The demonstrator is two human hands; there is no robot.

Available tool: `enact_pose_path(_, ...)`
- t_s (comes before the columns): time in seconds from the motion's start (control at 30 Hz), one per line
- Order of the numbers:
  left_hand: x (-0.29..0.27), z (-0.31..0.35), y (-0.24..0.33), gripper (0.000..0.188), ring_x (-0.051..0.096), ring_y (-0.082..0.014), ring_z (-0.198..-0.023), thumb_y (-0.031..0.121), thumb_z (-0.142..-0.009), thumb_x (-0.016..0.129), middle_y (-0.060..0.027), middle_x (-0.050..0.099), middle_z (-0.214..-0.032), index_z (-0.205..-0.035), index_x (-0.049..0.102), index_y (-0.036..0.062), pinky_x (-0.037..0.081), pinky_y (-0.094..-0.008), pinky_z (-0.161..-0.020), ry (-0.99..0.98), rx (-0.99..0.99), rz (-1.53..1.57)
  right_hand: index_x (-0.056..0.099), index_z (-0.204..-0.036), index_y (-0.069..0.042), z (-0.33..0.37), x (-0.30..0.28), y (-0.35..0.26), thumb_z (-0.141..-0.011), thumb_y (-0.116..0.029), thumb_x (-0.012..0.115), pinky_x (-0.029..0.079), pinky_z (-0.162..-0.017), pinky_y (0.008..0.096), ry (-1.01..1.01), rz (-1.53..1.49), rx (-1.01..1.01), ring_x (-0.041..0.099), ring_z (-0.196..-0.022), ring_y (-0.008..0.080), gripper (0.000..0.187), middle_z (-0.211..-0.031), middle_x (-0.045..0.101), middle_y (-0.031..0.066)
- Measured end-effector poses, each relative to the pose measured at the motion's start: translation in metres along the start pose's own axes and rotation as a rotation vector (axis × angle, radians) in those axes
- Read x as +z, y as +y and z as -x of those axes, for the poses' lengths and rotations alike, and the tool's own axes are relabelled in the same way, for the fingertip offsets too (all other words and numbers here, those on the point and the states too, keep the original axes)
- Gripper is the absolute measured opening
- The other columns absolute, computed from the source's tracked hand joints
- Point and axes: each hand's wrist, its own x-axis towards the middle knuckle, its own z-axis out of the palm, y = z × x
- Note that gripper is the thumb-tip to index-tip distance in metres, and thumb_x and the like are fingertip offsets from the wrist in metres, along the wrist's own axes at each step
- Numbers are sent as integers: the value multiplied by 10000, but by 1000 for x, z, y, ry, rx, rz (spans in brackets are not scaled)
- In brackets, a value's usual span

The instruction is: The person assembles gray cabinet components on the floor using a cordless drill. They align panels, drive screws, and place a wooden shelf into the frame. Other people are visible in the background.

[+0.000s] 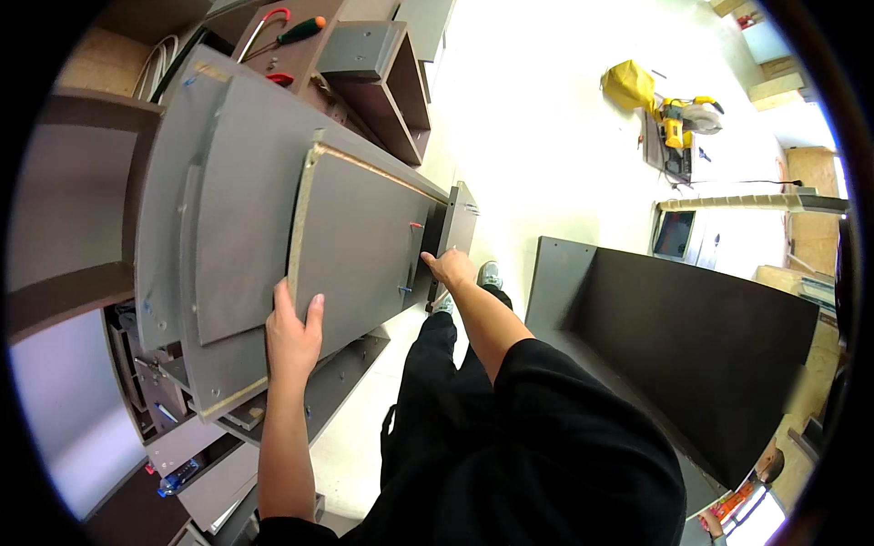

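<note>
A flat grey panel [360, 223] with raw chipboard edges lies on top of a stack of larger grey panels [246, 182] to my left. My left hand [293, 341] grips its near left corner, the thumb on the upper face and the fingers along the edge. A red peg [416, 225] and a blue peg [405, 289] show near its right end. Just beyond that end stands a narrow grey board [461, 218] with metal pins. My right hand [451, 268] is closed over the near part of this board, thumb pointing left; its other fingertips are hidden.
A screwdriver [300, 31] lies on brown boards beside a small open box [401, 91] at the far left. To my right stands a large dark panel assembly [674, 337]. A yellow power saw [675, 123] sits on the floor farther off. Another person's hand [712, 523] shows at lower right.
</note>
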Motion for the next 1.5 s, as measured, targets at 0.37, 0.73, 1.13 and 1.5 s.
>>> enact_pose_path(0.37,11,-5,15,334,635,-410,-835,230,-854,651,-219,651,-889,-1036,496,-3,490,-429,-711,99,12,-74,651,-995,68,-37,-36,88,-796,-429,566,509,-848,408,-108,-57,42,638,-975,369,543,-1011,646,264)
enact_pose_path(0.73,-3,-2,5,392,601,-456,-796,265,-822,675,-244,639,-836,-1046,460,26,466,-496,-649,-10,-110,-127,626,-736,113,-64,-184,104,-757,-358,589,505,-545,374,-21,-93,-40,612,-549,258,473,-662,624,178)
enact_pose_path(1.13,6,-6,-2,433,612,-440,-751,288,-809,688,-236,633,-785,-1087,472,35,464,-509,-645,70,-71,-86,606,-693,97,-106,-298,-27,-736,-301,612,510,-482,337,57,-152,-209,606,-528,240,400,-645,612,156)
enact_pose_path(1.5,20,6,-15,464,604,-410,-695,373,-747,717,-206,623,-762,-996,544,23,472,-484,-627,158,-232,-463,620,-784,122,-307,-285,-109,-834,-423,560,512,-500,387,-30,-116,-221,644,-565,295,551,-690,635,194)
